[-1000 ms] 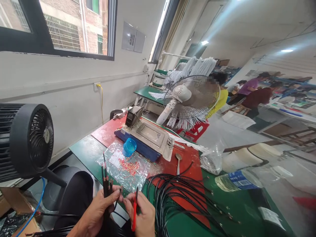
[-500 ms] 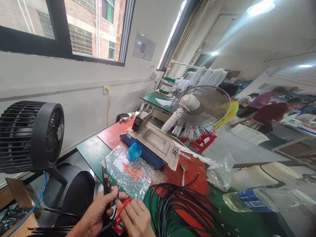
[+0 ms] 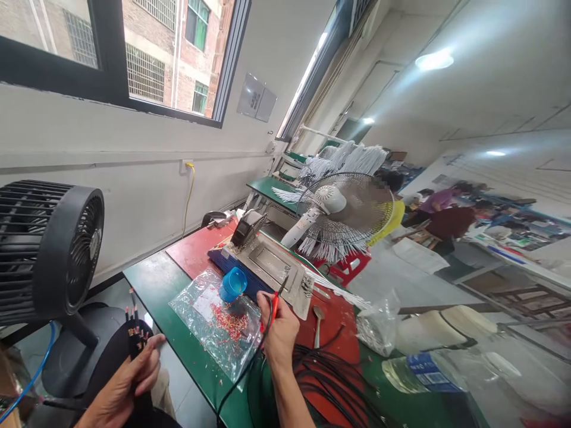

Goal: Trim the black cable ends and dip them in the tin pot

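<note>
My left hand (image 3: 129, 380) is wrapped round a bundle of black cables (image 3: 134, 333) with stripped, coppery ends pointing up, low at the left over my lap. Over the table, my right hand (image 3: 280, 333) is closed on red-handled scissors (image 3: 275, 306) and on a black cable (image 3: 243, 373) that hangs down toward the front edge. Left of that hand lies a clear plastic bag (image 3: 196, 303) with red and yellow scraps (image 3: 229, 323) on it. A blue cup (image 3: 232, 284) stands at the bag's back edge. Loose black cables (image 3: 330, 386) are coiled to the right.
Behind the cup is a blue and grey machine (image 3: 272, 261). A spoon (image 3: 318, 327), a bag of small parts (image 3: 379, 327) and a large clear bottle (image 3: 419, 373) lie to the right. One fan (image 3: 330, 199) stands behind, a black fan (image 3: 66, 249) at left. People sit in the background.
My hands have moved apart. The right one has gone up and right over the table with the scissors and a cable; the left one has moved down and left with the bundle.
</note>
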Available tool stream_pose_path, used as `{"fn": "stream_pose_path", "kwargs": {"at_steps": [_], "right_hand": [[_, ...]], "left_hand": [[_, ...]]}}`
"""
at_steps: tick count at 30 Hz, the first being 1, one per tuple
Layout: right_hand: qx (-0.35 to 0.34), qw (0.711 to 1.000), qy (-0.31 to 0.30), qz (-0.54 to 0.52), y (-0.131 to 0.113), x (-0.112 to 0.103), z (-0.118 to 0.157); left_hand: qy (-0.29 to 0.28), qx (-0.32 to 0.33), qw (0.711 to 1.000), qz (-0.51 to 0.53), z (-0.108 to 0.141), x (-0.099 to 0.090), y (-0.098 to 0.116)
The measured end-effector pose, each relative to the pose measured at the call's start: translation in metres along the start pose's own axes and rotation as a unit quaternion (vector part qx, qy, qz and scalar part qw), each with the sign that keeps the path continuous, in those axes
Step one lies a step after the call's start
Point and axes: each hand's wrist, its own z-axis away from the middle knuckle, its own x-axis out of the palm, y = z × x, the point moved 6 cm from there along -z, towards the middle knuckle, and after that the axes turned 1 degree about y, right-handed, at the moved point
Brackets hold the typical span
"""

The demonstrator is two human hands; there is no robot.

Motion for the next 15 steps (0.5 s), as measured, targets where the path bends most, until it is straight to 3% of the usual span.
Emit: {"fn": "stream_pose_path", "kwargs": {"at_steps": [4, 9, 11, 15], "right_hand": [[0.003, 0.997, -0.017, 0.077, 0.004, 0.018, -0.017], [0.000, 0.982, -0.028, 0.184, 0.014, 0.031, -0.026], [0.003, 0.980, -0.028, 0.197, 0.018, 0.033, -0.029], [0.011, 0.976, -0.027, 0.217, 0.023, 0.036, -0.033]], "left_hand": [[0.015, -0.042, 0.993, 0.110, -0.002, -0.025, -0.003], [0.169, -0.095, 0.968, 0.160, -0.009, -0.063, -0.023], [0.176, -0.092, 0.964, 0.177, -0.018, -0.075, -0.030], [0.126, -0.088, 0.968, 0.199, -0.034, -0.085, -0.038]]}}
